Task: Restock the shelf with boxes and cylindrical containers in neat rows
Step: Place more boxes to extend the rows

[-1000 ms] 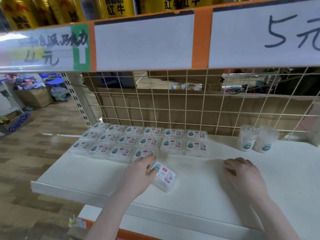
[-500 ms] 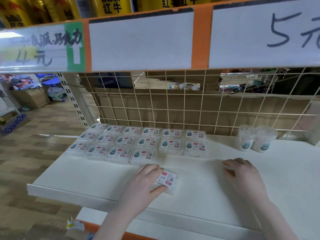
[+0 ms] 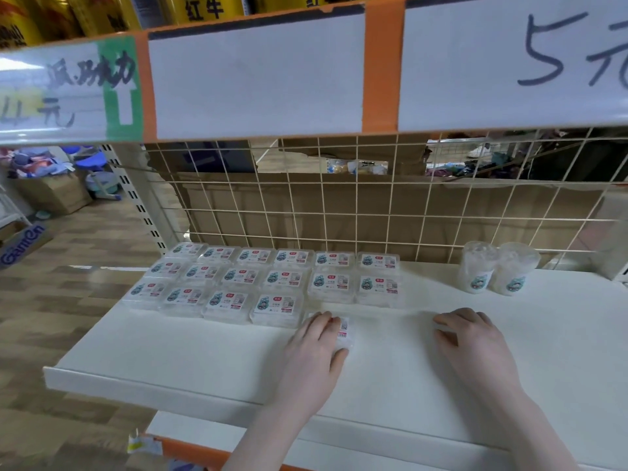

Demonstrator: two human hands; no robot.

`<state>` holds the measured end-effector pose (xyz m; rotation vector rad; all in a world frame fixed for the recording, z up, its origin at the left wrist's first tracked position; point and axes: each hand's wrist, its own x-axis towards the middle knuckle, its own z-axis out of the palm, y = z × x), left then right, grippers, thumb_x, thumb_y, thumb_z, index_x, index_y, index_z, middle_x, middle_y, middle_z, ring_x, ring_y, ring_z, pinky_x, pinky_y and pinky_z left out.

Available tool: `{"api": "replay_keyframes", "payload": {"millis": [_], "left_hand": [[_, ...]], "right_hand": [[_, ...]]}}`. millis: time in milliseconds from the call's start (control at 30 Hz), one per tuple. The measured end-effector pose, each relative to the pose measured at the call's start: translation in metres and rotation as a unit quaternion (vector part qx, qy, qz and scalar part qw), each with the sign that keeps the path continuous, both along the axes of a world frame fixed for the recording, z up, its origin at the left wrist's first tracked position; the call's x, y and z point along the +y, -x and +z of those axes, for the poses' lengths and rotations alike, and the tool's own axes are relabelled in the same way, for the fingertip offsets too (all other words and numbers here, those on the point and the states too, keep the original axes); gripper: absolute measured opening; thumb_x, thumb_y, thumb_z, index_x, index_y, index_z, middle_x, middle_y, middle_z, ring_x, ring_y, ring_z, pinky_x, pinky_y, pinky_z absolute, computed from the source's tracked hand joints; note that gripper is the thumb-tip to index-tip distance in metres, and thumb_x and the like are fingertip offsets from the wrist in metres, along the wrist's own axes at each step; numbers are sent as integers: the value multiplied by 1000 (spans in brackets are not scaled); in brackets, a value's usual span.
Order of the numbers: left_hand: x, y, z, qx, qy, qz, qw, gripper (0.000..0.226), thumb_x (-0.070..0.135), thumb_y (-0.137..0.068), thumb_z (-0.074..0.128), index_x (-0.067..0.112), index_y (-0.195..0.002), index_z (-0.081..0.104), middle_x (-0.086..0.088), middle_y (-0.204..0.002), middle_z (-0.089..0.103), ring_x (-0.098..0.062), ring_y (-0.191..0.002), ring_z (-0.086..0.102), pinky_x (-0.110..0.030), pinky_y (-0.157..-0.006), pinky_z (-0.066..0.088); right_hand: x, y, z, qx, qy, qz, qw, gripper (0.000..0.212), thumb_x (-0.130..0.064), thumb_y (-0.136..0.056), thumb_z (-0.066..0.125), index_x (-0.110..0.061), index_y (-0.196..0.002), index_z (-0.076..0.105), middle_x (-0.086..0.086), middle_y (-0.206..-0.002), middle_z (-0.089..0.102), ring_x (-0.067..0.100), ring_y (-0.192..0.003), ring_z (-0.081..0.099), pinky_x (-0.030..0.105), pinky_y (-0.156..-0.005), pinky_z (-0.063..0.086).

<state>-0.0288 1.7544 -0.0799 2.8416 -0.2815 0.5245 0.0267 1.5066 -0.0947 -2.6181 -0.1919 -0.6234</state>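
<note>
Several flat clear plastic boxes [image 3: 277, 307] with printed labels lie in three rows at the back left of the white shelf [image 3: 204, 351]. The front row stops short of the other two. My left hand [image 3: 314, 351] lies over one more clear box [image 3: 344, 333] just right of that front row, fingers on top and thumb at its near edge. It sits flat on the shelf, mostly hidden by the hand. My right hand [image 3: 472, 345] rests on the shelf to the right, fingers loosely curled. Two clear cylindrical containers [image 3: 475, 271] stand side by side at the back right.
A wire grid [image 3: 373, 215] backs the shelf, with brown cardboard behind it. The upper shelf's price strip [image 3: 255, 73] hangs low overhead, with yellow cans [image 3: 200, 8] above it. Cardboard boxes [image 3: 51, 195] and clutter stand on the wooden floor at left.
My left hand has carried the box forward and right, from tilted near the shelf's middle to flat beside the front row. The right hand has stayed put.
</note>
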Motion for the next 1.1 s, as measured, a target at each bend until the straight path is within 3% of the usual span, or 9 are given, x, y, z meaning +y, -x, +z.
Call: {"api": "replay_keyframes", "payload": {"millis": [100,333,433,533,900,1100], "left_hand": [[-6,-7,5,0,-11,28,1000,43,42,-80,37,24,-100,70,8,-105,68,-10,-98,65,-21,-74,53],[-11,-20,7,-11,-12,64,998,37,37,-79,41,20,-97,69,4,-98,66,-15,-92,64,-23,-71,52],[-12,-23,6,-23,-19,69,997,25,32,-73,71,19,-94,69,2,-96,67,-18,-89,65,-24,-66,53],[-13,-24,6,-7,-26,77,997,38,29,-61,85,18,-94,70,0,-96,67,-20,-88,66,-26,-64,54],[-15,-24,5,1,-20,89,996,40,28,-59,85,16,-93,70,-1,-96,68,-23,-88,66,-29,-65,55],[-17,-17,12,11,18,93,995,34,25,-70,79,16,-101,68,-5,-104,66,-28,-99,63,-36,-69,55]], "right_hand": [[0,0,0,-2,-2,0,1000,22,3,-58,79,-10,-75,73,9,-75,66,35,-67,59,38,-59,52],[-1,0,-2,-8,2,6,1000,23,2,-57,80,-11,-74,73,8,-75,66,35,-66,58,38,-58,52],[-1,0,-1,-8,0,6,1000,23,2,-57,79,-10,-75,73,9,-76,66,35,-67,58,39,-58,52],[-2,1,-1,-10,-1,7,1000,23,3,-57,79,-9,-76,73,10,-76,66,36,-67,58,40,-58,52],[-2,2,-1,-14,0,21,1000,23,4,-55,80,-8,-74,73,9,-74,65,35,-65,58,38,-57,53],[-7,8,3,5,17,18,1000,20,-2,-61,79,-8,-79,73,11,-76,67,36,-67,59,39,-59,52]]}}
